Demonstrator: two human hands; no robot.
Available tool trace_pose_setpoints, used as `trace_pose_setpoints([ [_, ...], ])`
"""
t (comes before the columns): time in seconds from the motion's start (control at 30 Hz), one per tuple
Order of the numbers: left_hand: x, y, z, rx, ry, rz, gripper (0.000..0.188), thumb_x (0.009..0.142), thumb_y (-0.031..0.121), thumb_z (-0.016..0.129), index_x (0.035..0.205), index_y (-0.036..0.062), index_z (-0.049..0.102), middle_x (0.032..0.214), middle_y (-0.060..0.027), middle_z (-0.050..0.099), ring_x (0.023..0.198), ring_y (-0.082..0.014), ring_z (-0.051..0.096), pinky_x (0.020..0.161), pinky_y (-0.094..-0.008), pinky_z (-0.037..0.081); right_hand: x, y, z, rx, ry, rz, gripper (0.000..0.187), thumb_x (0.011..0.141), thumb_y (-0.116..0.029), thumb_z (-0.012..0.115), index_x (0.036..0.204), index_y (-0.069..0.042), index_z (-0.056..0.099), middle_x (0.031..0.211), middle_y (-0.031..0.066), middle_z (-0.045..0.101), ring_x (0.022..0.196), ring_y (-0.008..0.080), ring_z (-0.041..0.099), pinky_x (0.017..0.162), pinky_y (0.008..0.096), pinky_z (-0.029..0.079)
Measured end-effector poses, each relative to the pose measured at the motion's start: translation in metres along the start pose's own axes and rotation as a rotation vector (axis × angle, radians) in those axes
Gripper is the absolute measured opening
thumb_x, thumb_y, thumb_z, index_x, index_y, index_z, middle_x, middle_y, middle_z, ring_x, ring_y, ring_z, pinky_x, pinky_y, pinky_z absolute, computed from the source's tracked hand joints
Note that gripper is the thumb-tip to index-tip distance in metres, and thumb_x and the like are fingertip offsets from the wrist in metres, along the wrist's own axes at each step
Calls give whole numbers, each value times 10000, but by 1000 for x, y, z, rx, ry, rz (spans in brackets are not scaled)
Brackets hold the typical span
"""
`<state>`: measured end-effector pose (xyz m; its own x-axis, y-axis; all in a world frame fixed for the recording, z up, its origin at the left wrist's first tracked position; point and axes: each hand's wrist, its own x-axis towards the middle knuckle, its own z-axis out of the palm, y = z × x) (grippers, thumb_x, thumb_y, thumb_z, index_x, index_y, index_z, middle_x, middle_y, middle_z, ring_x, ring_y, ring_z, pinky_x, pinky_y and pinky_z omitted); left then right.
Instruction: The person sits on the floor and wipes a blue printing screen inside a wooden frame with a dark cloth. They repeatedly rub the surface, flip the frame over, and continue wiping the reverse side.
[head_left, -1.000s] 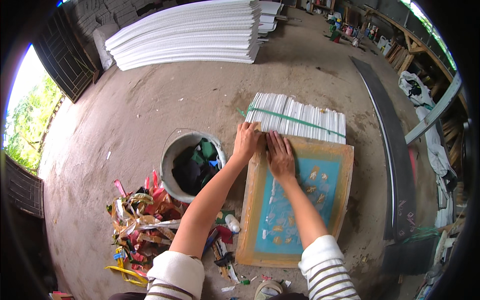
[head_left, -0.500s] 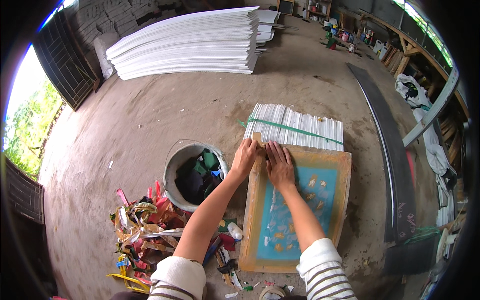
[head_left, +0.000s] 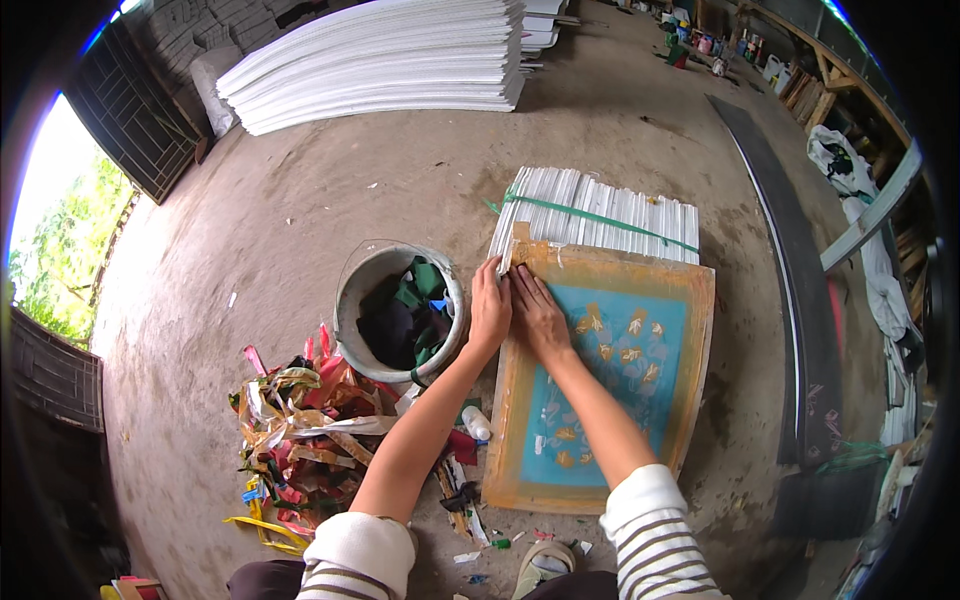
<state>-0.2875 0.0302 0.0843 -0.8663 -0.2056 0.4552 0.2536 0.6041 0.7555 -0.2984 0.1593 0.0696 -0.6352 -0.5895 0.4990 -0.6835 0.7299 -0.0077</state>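
Note:
A flat screen-printing frame (head_left: 600,494) with blue mesh and brownish taped borders lies in front of me. Pale gold leaf-like marks dot its mesh. My left hand (head_left: 488,312) is at the frame's upper left edge, its fingers stretched out along the side. Beside it, my right hand (head_left: 541,318) lies on the left border, fingers extended and pressing down. A strip of brown tape (head_left: 521,232) sticks up past the frame's top left corner. The frame's far end meets a bundle of white strips (head_left: 600,205) tied with a green band.
Left of the frame stands a grey bucket (head_left: 345,310) with dark and green scraps inside. A heap of torn tape and plastic (head_left: 315,430) lies nearer me, with a small white bottle (head_left: 476,423) beside it. White sheets (head_left: 380,75) are stacked far back; a long black strip (head_left: 775,270) lies right.
Both hands have come down from the top left corner along the frame's left edge. The left hand's fingers have straightened. My view has tilted slightly downward.

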Motion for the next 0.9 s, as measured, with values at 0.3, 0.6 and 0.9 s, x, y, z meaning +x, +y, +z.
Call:
trace_pose_setpoints([
  [0.3,-12,12,34,269,-10,97,504,985,172,467,1475,217,356,1502,-153,326,1344,-357,365,1086,-461,326,-46,103,-34,-185,116,590,510,1005,-215,353,1492,-76,288,1553,78,290,1450,218,229,1209,415,144],
  [0.6,-16,19,33,486,-114,168,522,960,228,482,1471,201,380,1549,-4,309,1461,-254,203,1156,-548,66,-35,48,-27,13,3,175,555,964,-234,476,1473,-64,334,1534,78,333,1431,204,281,1188,399,221],
  [0.9,-14,32,35,585,-231,288,597,941,331,507,1498,235,315,1571,7,259,1474,-213,158,1158,-590,15,-120,153,-68,-243,52,849,542,1033,-270,292,1505,-15,209,1575,165,188,1471,260,149,1205,433,97],
])
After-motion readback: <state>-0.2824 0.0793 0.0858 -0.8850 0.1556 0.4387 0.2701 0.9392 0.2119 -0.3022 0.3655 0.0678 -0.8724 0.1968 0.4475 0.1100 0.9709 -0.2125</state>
